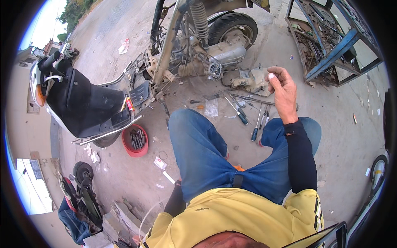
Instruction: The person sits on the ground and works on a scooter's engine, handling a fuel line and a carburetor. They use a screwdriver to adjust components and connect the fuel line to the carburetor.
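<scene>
Right hand (283,96), 2 o'clock, half-curled, seemingly empty; left hand (178,182), 7 o'clock, mostly hidden, grip can't tell. Screwdrivers (242,119), 3 o'clock, likely placed for reach.

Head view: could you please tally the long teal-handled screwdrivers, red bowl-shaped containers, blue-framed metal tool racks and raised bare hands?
Long teal-handled screwdrivers: 2
Red bowl-shaped containers: 1
Blue-framed metal tool racks: 1
Raised bare hands: 1
Total: 5
</scene>
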Tool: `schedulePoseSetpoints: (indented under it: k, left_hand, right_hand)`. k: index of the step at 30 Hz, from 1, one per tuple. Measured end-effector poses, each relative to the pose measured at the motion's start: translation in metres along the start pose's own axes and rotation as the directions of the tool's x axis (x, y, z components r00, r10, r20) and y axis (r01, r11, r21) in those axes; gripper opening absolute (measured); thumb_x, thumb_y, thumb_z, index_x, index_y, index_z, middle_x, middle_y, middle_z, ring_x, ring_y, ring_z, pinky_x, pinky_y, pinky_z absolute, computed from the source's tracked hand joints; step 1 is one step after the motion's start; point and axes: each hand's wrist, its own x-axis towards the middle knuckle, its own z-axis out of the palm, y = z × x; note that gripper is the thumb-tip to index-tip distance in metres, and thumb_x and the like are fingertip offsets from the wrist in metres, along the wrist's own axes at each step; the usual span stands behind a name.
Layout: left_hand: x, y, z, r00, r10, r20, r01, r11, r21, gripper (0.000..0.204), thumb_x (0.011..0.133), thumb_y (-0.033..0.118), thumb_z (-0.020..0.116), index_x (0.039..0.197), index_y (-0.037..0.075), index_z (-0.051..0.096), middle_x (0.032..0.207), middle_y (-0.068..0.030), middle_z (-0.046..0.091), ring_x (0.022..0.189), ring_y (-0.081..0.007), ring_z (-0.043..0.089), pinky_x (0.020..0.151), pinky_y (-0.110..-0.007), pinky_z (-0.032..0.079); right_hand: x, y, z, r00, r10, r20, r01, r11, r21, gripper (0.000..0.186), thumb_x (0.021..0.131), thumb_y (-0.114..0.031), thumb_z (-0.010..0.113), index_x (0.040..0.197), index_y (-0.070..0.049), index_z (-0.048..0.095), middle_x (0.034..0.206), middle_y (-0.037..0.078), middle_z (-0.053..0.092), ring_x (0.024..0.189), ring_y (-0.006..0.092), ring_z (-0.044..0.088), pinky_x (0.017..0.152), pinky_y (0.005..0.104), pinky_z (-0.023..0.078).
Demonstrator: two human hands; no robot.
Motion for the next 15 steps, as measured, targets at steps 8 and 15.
schedulePoseSetpoints:
  k: [8, 15]
  left_hand:
    - [-0.134, 0.274, -0.027, 0.161, 0.861, -0.483, -0.943, 0.278, 0.183, 0.025, 0.1, 0.007, 0.059, 0.124, 0.001, 0.056, 0.103, -0.0069, 0.061, 0.079, -0.0094, 0.054, 0.07, -0.024, 0.046]
    - [-0.168, 0.286, 0.109, 0.055, 0.917, 0.395, -0.976, -0.034, 0.216, 0.031, 0.086, -0.002, 0.07, 0.115, 0.002, 0.061, 0.089, -0.0097, 0.065, 0.064, -0.0242, 0.064, 0.06, -0.034, 0.052]
  right_hand:
    - [-0.013, 0.023, 0.02, 0.992, -0.122, 0.043, 0.126, 0.986, -0.108, 0.018, 0.099, -0.009, 0.062, 0.113, 0.001, 0.065, 0.092, 0.002, 0.068, 0.081, 0.008, 0.06, 0.074, 0.0256, 0.049]
    - [-0.087, 0.024, 0.054, 0.893, -0.195, 0.406, 0.401, 0.752, -0.523, 0.018, 0.097, -0.018, 0.06, 0.111, -0.006, 0.059, 0.099, 0.016, 0.071, 0.086, 0.0419, 0.068, 0.073, 0.0486, 0.054]
